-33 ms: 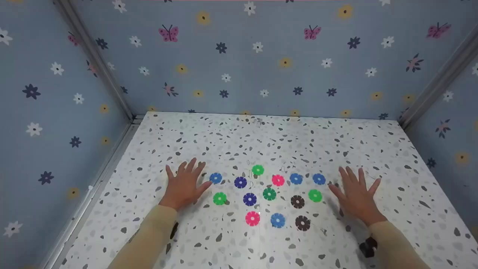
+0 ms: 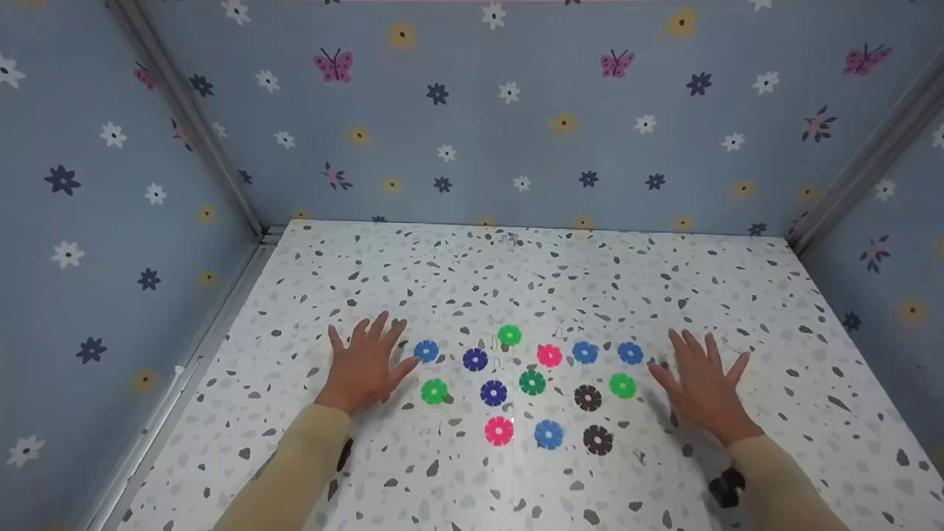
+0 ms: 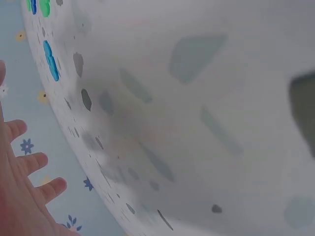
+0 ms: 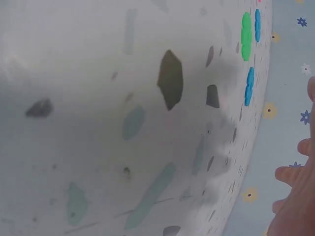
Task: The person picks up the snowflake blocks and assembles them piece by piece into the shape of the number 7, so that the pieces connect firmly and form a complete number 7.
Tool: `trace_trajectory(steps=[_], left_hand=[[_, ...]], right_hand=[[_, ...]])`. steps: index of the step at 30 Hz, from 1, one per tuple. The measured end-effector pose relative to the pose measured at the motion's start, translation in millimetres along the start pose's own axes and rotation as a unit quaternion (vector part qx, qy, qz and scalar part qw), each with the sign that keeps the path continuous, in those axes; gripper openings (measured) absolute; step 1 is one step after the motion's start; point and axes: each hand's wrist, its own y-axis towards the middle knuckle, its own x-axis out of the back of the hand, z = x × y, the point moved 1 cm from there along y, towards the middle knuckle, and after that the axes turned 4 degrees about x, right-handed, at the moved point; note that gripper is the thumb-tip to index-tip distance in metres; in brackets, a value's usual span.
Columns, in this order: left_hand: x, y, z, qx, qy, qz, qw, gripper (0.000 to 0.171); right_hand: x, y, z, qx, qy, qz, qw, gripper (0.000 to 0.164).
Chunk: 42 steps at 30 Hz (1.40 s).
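My left hand (image 2: 361, 369) is spread palm down over the left of the speckled tabletop, holding nothing. Its thumb tip is close to a blue notched plastic disc (image 2: 426, 351), with a light green disc (image 2: 434, 391) just below. On the right, my other hand (image 2: 704, 387) is likewise spread and holds nothing; its thumb points toward a blue disc (image 2: 630, 353) and a light green disc (image 2: 622, 386). Between the hands lie several more flat discs, among them dark blue (image 2: 493, 393), dark green (image 2: 532, 383), pink (image 2: 499, 431) and brown (image 2: 598, 440). Both wrist views show straight fingers.
The white speckled tabletop (image 2: 442, 280) is bounded by blue flowered panels at the back (image 2: 487, 96), left (image 2: 96, 310) and right (image 2: 900, 251). Metal posts (image 2: 192, 110) stand in the corners. A small dark object (image 2: 726, 488) shows beside the right wrist.
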Motion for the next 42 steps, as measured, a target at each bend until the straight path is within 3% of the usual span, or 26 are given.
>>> trace_trajectory(steps=[4,11,13,18,22,31,38,42], left_hand=[[-1.1,-1.0,-5.0,0.001,-0.003,-0.003,1.0000,0.070],[-1.7,-10.3,-29.9,-0.014,-0.015,-0.019,0.9996,0.064],[-1.0,-12.4,-40.9,-0.020,-0.034,-0.020,0.9990,0.060],[0.6,-16.9,-73.4,-0.054,-0.071,-0.016,0.9959,0.048],[-0.9,-21.5,-101.8,-0.076,-0.085,-0.001,0.9935,0.042],[-14.9,-28.2,-156.9,-0.106,-0.101,0.027,0.9889,0.037],[-27.7,-30.9,-186.7,-0.135,-0.144,0.085,0.9767,0.040],[-34.1,-33.2,-195.7,-0.140,-0.139,0.090,0.9763,0.040]], right_hand=[[-1.7,-1.6,7.7,0.003,0.020,-0.002,1.000,0.076],[-8.3,-8.9,38.2,0.026,0.079,-0.019,0.996,0.044],[-10.2,-10.6,48.4,0.027,0.115,-0.001,0.993,0.037],[-15.9,-14.0,71.6,0.012,0.181,0.096,0.979,0.031],[-20.9,-18.3,84.7,0.019,0.181,0.147,0.972,0.035],[-29.6,-21.7,94.1,0.037,0.144,0.153,0.977,0.035],[-36.0,-22.8,92.8,-0.004,0.133,0.157,0.979,0.033],[-40.5,-23.3,93.4,-0.005,0.135,0.157,0.978,0.027]])
